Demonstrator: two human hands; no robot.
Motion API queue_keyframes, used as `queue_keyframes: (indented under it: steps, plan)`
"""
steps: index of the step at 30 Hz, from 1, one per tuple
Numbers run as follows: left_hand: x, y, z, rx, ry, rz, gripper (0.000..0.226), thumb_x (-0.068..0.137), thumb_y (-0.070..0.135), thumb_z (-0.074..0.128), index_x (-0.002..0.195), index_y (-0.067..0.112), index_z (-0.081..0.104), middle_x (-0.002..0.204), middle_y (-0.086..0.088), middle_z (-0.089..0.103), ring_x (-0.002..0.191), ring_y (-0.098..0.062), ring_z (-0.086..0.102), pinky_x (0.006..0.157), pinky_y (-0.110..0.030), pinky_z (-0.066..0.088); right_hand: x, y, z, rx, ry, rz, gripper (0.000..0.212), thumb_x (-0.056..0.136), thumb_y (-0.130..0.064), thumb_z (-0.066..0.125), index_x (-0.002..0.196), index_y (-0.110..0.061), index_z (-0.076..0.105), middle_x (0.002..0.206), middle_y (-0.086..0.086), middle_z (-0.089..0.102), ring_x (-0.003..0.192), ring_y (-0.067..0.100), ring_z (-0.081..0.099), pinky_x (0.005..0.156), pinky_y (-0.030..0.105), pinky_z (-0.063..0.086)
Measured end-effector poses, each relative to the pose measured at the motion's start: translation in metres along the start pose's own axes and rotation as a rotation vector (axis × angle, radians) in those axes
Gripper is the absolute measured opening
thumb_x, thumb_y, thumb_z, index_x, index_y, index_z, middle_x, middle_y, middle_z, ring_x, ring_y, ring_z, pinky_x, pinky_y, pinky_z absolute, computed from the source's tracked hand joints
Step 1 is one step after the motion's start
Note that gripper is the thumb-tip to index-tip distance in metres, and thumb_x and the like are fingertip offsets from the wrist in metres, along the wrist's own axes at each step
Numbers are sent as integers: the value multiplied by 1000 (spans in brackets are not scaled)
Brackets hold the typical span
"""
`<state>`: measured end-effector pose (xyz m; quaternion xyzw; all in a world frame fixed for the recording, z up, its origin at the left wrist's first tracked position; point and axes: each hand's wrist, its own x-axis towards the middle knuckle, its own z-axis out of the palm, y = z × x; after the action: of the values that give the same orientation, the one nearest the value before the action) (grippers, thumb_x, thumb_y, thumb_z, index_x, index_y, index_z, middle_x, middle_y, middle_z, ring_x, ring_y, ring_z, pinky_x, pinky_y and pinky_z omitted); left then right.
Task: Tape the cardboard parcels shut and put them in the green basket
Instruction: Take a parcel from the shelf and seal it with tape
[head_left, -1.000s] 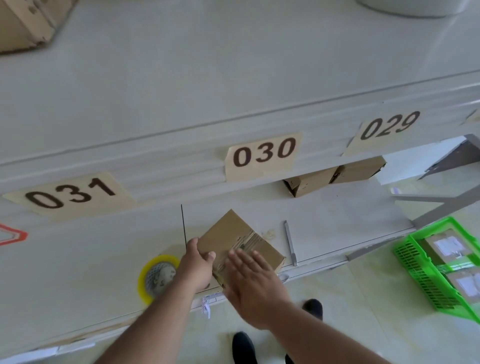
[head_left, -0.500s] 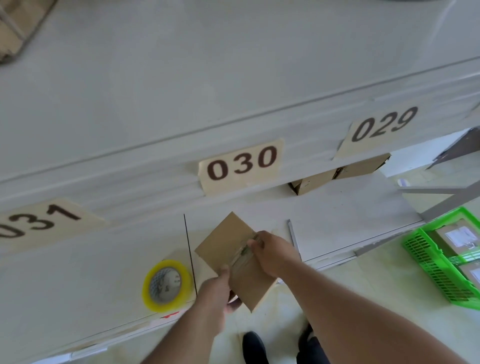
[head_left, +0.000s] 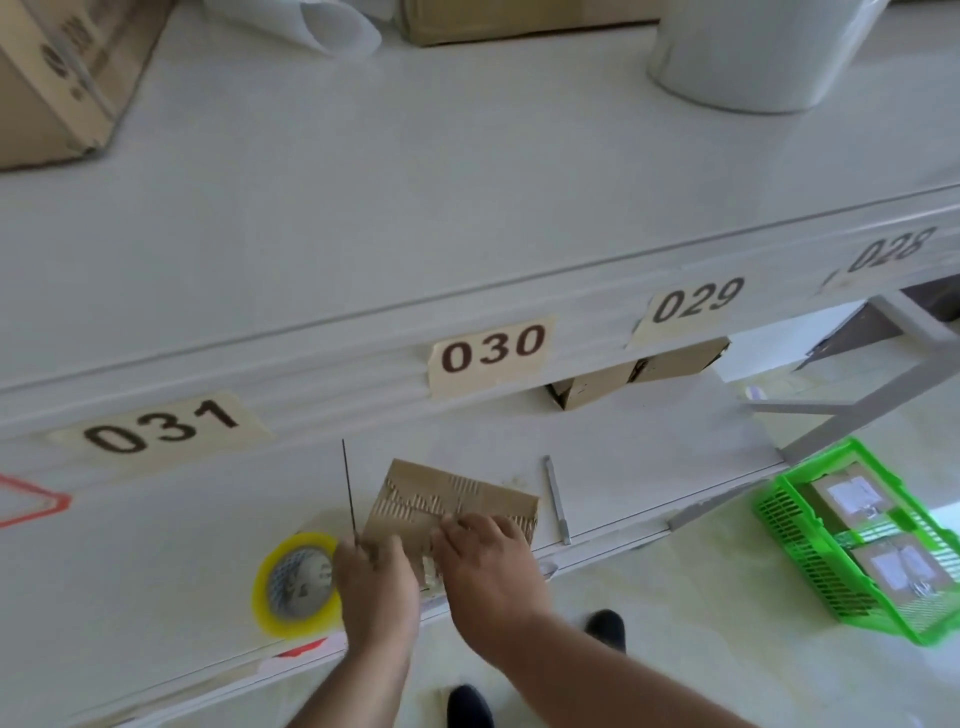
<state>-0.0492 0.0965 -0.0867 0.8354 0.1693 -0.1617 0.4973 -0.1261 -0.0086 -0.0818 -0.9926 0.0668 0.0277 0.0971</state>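
Note:
A flat cardboard parcel (head_left: 441, 499) lies on the lower white shelf near its front edge, its top face torn to show the corrugation. My left hand (head_left: 376, 582) holds the parcel's near left corner. My right hand (head_left: 488, 561) rests on its near edge with fingers curled over the cardboard. A yellow roll of tape (head_left: 297, 583) lies flat just left of my left hand. The green basket (head_left: 810, 566) stands on the floor at the right, with two labelled parcels (head_left: 852, 499) inside.
A thin metal strip (head_left: 557, 499) lies right of the parcel, and a dark thin rod (head_left: 349, 493) left of it. More cardboard boxes (head_left: 639, 371) sit at the back of the shelf. The upper shelf carries labels 031 to 028, a carton (head_left: 62, 78) and white rolls (head_left: 748, 52).
The parcel was lifted and turned over in both hands, then came down flat on the shelf with its torn face up. Both hands now sit at its near edge.

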Motion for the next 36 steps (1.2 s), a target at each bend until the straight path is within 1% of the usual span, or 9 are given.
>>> queue_keyframes:
  steps: [2,6,13,17,21,24,28,31,36]
  plan:
    - [13,5,-7,39,-47,-3,66,98,44,56,152,12,36,155,-13,42,136,-35,47,111,-49,42,-9,-1,11,-18,66,-84,44,70,-26,72,112,-18,80,119,0,77,111,20,68,95,32,57]
    - [25,-3,-9,351,-207,130,61,99,49,59,144,13,41,141,-16,48,121,-37,56,92,-39,46,-19,18,22,-127,49,-176,55,96,-39,47,144,-16,62,154,2,55,147,22,47,124,43,31]
    - [32,-4,-11,345,-254,120,53,99,49,59,137,17,42,129,-13,52,102,-29,56,83,-35,44,23,19,-11,80,-216,95,82,104,-69,10,168,-18,2,176,0,-3,162,25,-2,128,49,0]
    - [33,-5,-16,308,-302,125,58,99,51,58,141,17,39,131,-11,54,106,-27,57,84,-35,46,58,35,-27,97,-330,273,50,106,-58,28,138,-26,46,143,9,56,124,35,57,101,49,47]
    - [25,-3,-18,50,-257,-108,77,91,48,73,147,16,31,132,-2,53,113,-36,62,87,-52,60,67,63,-28,357,-465,404,70,105,-67,13,110,-23,67,105,5,70,99,25,64,88,39,52]
    - [3,1,-15,-385,-290,-444,52,97,37,70,137,11,48,116,-13,66,90,-40,76,71,-50,64,50,69,-32,521,-423,420,63,108,-61,21,121,-24,70,115,5,71,106,25,65,89,34,50]
    - [2,-8,-4,-691,-390,-462,43,107,31,54,144,10,49,122,-16,72,96,-37,76,85,-51,62,26,56,-31,379,-162,245,49,107,-46,31,154,-42,44,149,-12,58,136,18,53,103,32,46]
    - [3,-12,7,-740,-378,-530,37,110,29,46,139,7,55,122,-17,72,108,-38,72,97,-54,56,14,46,-16,232,-38,59,63,99,-41,25,160,-31,40,160,-11,47,150,15,41,118,42,42]
    - [9,-30,-4,-505,-220,-536,29,105,16,43,117,19,69,121,-9,73,111,-30,68,82,-48,60,-12,30,28,-23,8,-206,60,90,-35,62,148,-28,57,153,-9,55,143,13,51,117,33,38]
